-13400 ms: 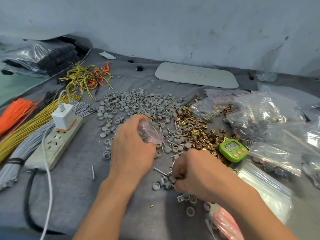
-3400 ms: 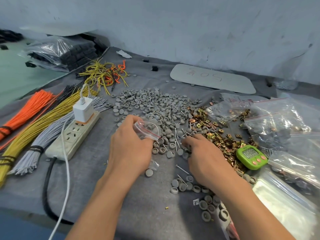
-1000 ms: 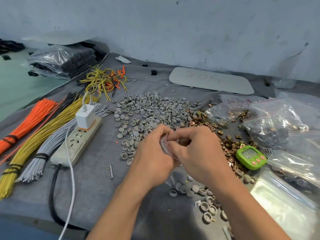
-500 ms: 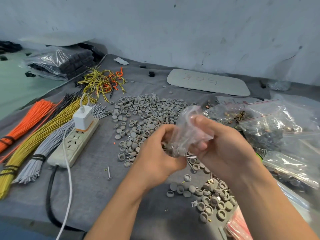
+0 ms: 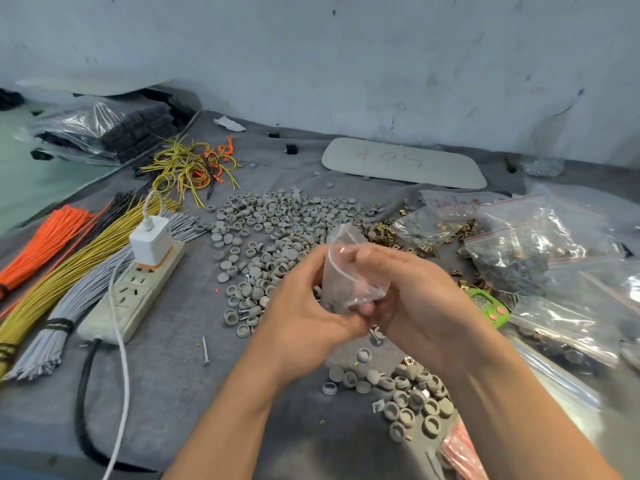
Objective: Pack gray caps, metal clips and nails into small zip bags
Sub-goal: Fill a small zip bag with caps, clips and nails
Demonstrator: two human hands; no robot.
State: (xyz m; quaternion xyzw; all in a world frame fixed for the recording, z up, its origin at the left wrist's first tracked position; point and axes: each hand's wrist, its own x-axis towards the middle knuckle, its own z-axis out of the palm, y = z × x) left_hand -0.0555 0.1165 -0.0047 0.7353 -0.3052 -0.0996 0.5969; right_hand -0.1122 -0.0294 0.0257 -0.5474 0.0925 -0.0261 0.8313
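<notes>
A small clear zip bag point(image 5: 346, 271) with a red strip is held up between both hands above the table, parts showing inside it. My left hand point(image 5: 304, 306) grips its lower left side. My right hand point(image 5: 412, 292) curls round its right side and bottom. Behind the hands spreads a pile of gray caps point(image 5: 277, 220). More gray caps point(image 5: 412, 400) lie near my right forearm. Brass-coloured metal clips point(image 5: 384, 233) are heaped to the right of the far pile. One nail point(image 5: 205, 351) lies loose on the gray cloth at the left.
A power strip point(image 5: 135, 292) with a white charger point(image 5: 151, 241) and wire bundles point(image 5: 52, 265) fill the left. Filled zip bags point(image 5: 540, 251) are stacked at the right beside a green timer point(image 5: 488, 306). A gray board point(image 5: 403, 162) lies by the wall.
The bag has turned more upright in my hands and my right hand has closed further round its lower part. The view has shifted slightly.
</notes>
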